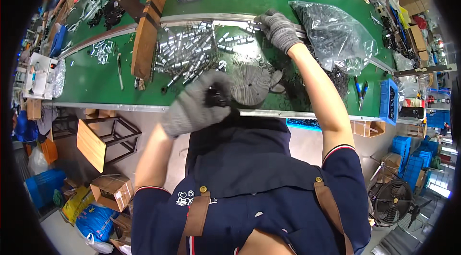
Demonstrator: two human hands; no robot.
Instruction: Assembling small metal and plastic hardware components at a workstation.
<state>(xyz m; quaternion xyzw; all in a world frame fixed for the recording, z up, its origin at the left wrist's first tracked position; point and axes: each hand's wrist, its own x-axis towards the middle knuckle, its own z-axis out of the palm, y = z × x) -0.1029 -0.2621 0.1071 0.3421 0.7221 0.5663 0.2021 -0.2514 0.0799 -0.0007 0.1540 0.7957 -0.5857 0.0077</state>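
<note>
My left hand (199,103), in a grey knit glove, is closed around a small black part (216,96) just over the bench's near edge. Its fingers hide much of that part, and its exact kind is unclear. My right hand (277,30), gloved the same way, reaches to the metal rail, fingers bent together beside a few small silver cylinders (251,27). Whatever is under those fingertips is hidden. Between the hands lies a round grey ribbed pad (249,85). Behind my left hand spreads a pile of silver cylinders and dark springs (187,51).
A clear plastic bag of dark parts (336,34) lies right of my right hand. Pliers (361,92) and a blue bin (388,101) are at the right. A wooden post (148,29) rises left of the pile. A wooden stool (93,144) stands below on the left.
</note>
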